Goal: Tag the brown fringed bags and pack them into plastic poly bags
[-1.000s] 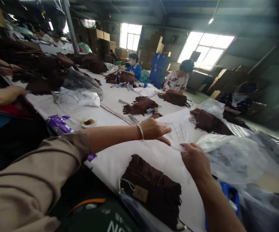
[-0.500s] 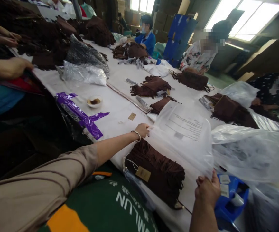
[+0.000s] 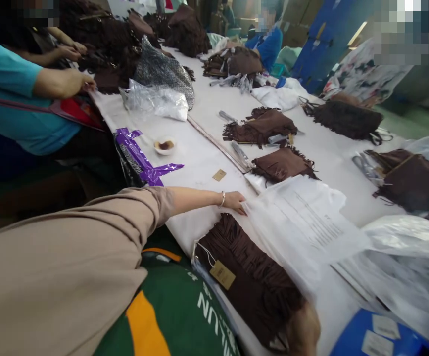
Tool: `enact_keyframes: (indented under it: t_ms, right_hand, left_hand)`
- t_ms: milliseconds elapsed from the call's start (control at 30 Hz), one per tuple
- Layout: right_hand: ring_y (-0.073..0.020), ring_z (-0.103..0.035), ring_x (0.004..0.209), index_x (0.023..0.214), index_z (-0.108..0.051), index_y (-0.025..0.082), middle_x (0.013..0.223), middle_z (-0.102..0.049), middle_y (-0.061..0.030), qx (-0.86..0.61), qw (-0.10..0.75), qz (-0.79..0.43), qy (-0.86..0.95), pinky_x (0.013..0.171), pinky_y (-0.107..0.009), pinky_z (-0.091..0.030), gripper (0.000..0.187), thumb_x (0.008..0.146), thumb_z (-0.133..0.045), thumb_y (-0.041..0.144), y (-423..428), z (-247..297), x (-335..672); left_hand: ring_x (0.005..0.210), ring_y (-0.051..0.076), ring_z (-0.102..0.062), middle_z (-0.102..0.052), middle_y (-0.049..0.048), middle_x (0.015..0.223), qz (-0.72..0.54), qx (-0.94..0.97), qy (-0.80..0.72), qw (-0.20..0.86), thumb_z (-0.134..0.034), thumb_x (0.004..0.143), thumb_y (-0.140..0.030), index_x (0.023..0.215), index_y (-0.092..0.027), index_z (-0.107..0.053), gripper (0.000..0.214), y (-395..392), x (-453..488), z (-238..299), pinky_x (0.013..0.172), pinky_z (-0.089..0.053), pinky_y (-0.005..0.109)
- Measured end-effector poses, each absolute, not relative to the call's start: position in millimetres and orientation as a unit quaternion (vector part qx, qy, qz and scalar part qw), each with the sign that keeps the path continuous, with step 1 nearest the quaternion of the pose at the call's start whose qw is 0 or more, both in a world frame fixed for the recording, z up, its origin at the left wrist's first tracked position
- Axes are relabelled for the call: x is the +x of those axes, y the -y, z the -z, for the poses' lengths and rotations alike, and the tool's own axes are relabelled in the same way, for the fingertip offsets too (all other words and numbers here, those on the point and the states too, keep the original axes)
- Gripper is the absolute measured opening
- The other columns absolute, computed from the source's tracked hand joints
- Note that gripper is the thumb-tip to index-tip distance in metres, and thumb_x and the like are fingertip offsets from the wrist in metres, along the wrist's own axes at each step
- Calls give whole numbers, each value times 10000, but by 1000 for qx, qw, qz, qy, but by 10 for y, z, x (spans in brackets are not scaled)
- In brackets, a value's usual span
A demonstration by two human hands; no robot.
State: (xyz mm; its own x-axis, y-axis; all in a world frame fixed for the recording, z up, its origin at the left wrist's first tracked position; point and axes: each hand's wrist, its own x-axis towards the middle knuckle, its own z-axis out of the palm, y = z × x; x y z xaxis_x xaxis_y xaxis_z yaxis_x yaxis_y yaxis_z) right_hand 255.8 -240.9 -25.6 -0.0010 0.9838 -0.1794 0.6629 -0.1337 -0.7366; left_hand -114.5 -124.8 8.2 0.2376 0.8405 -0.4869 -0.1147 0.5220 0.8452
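Note:
In the head view my left hand (image 3: 235, 201) pinches the near edge of a frosted plastic bag (image 3: 292, 217) with printed text, which lies spread over the white table. Just below it is a dark brown fringed handbag (image 3: 247, 277) with a tan hang tag (image 3: 222, 274) on a white string. My right hand (image 3: 305, 326), slightly blurred, grips the handbag's right end; its fingertips are partly hidden. The plastic bag's far side lies loose, with no hand on it. A green apron (image 3: 184, 311) with white letters shows below the handbag.
A blue dispenser (image 3: 377, 333) stands at the lower right beside clear plastic bags (image 3: 403, 267). Other brown fringed bags (image 3: 283, 163) lie farther across the table. A small bowl (image 3: 165, 145), a tan card (image 3: 219, 175) and purple tape (image 3: 140, 153) are at left. Co-workers surround the table.
My right hand has let go of the plastic bag and moved down to the handbag's right end. The plastic has dropped flatter onto the table. The camera view has shifted.

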Motion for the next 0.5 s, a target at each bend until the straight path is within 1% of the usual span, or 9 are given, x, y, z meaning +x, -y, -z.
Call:
enact_keyframes:
  t_ms: [33, 100, 167, 233, 300, 367, 400, 433, 500]
  right_hand:
    - [-402, -566, 1057, 750, -619, 251, 820, -646, -110, -668, 207, -320, 639, 834, -550, -489, 264, 567, -537, 423, 2460, 297, 2577]
    - [-396, -601, 922, 670, -565, 267, 675, -598, -85, -664, 177, -269, 675, 735, -539, -490, 197, 513, -515, 375, 2537, 376, 2602]
    - [-375, -608, 781, 588, -494, 289, 583, -534, -59, -663, 161, -239, 691, 630, -509, -471, 132, 469, -490, 346, 2570, 432, 2612]
    - [-361, -595, 685, 519, -428, 297, 566, -510, -59, -660, 136, -223, 704, 573, -490, -444, 106, 440, -477, 349, 2578, 445, 2617]
    - [-368, -592, 674, 513, -444, 293, 609, -540, -79, -655, 116, -231, 710, 582, -494, -442, 116, 437, -481, 372, 2602, 410, 2628]
    - [-374, -607, 736, 617, -558, 281, 680, -598, -88, -667, 123, -262, 687, 615, -484, -466, 204, 483, -496, 421, 2689, 336, 2649]
    - [-366, -618, 767, 721, -613, 277, 716, -626, -80, -678, 127, -285, 666, 623, -467, -483, 284, 525, -504, 451, 2761, 289, 2664]
    - [-352, -629, 791, 844, -641, 281, 747, -650, -66, -689, 128, -312, 641, 624, -444, -498, 361, 573, -511, 482, 2852, 239, 2678]
    - [-319, -649, 818, 1038, -625, 307, 771, -678, -31, -703, 117, -364, 599, 623, -399, -524, 452, 658, -521, 527, 3073, 136, 2703]
  left_hand:
    - [691, 147, -641, -687, -2, 659, -345, 359, -528, 688, -746, 601, -91, 704, -113, -700, 115, 1374, -1255, -64, 703, -517, 222]
    - [695, 136, -624, -676, -20, 653, -365, 364, -559, 649, -765, 604, -135, 717, -121, -702, 129, 1652, -1379, -23, 674, -492, 188]
    - [695, 136, -616, -675, -12, 674, -386, 354, -595, 609, -730, 693, -246, 773, -120, -702, 151, 1928, -1366, 25, 647, -476, 183]
    - [716, 148, -625, -688, 14, 749, -402, 335, -627, 577, -583, 834, -369, 912, -119, -689, 282, 2171, -1264, 65, 641, -481, 205]
    - [761, 164, -637, -697, 40, 839, -410, 313, -650, 558, -434, 913, -428, 1062, -121, -645, 401, 2381, -1162, 76, 660, -494, 232]
    - [827, 177, -638, -696, 48, 907, -405, 322, -662, 542, -407, 921, -453, 1115, -133, -623, 432, 2580, -1134, 40, 715, -501, 250]
    - [871, 183, -633, -693, 46, 941, -397, 351, -662, 530, -419, 917, -458, 1110, -143, -629, 425, 2681, -1153, 7, 763, -498, 259]
    - [914, 185, -625, -688, 41, 978, -386, 393, -658, 513, -424, 916, -457, 1104, -157, -636, 413, 2787, -1190, -30, 817, -487, 265]
    - [991, 179, -608, -671, 31, 1062, -354, 486, -639, 479, -403, 930, -432, 1122, -187, -635, 389, 3005, -1295, -103, 915, -450, 267]
